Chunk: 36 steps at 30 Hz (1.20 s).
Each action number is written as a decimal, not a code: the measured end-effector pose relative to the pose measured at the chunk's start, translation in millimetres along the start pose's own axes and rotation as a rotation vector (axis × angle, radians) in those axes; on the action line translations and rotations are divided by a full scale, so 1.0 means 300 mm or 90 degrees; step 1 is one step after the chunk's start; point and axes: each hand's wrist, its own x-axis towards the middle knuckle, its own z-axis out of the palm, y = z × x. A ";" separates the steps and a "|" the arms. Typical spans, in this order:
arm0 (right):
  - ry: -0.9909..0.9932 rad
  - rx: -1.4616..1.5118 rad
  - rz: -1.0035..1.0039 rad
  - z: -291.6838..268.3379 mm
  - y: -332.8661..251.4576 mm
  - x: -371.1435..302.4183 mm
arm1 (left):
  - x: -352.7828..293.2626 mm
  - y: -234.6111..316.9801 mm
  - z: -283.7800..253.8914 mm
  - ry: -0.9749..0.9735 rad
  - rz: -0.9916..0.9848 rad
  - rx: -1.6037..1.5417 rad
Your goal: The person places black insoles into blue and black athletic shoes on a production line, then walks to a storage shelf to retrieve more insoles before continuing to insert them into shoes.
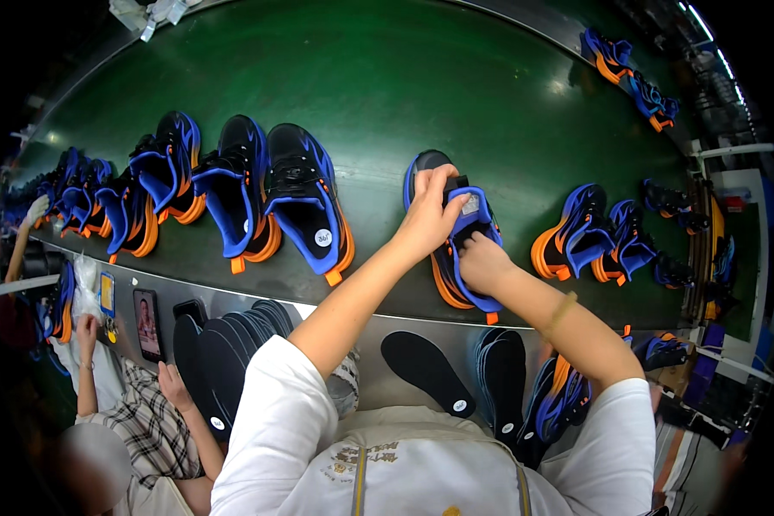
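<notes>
Black, blue and orange, a lace-up running shoe (pixel 483 213) sits at the near edge of the green conveyor belt (pixel 387 77), its toe toward the far edge and its orange heel tab toward the near one. The left hand (pixel 432 211) is closed on the shoe's upper, fingers across the front and thumb against the tongue. The right hand (pixel 484 262) reaches into the shoe's opening; its fingertips are hidden inside, so I cannot tell whether they grip anything.

Left of it, matching shoes (pixel 305 193) line the near edge toward the left end, the closest showing a round white sticker inside. Two more shoes (pixel 576 232) stand near the right end, and others (pixel 611 56) lie beyond the far right corner.

On the metal ledge (pixel 447 340) along the near edge are a fanned stack of dark insoles (pixel 245 340), a single black insole (pixel 427 370) with a white sticker at its heel, and another insole stack (pixel 499 370). Farther left, a co-worker's hand (pixel 175 387) is just beside a smartphone (pixel 149 325) with a lit screen.
</notes>
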 end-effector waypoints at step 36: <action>0.442 0.509 0.621 0.485 -0.593 -0.763 | 0.315 0.330 -0.036 -0.011 0.042 -0.194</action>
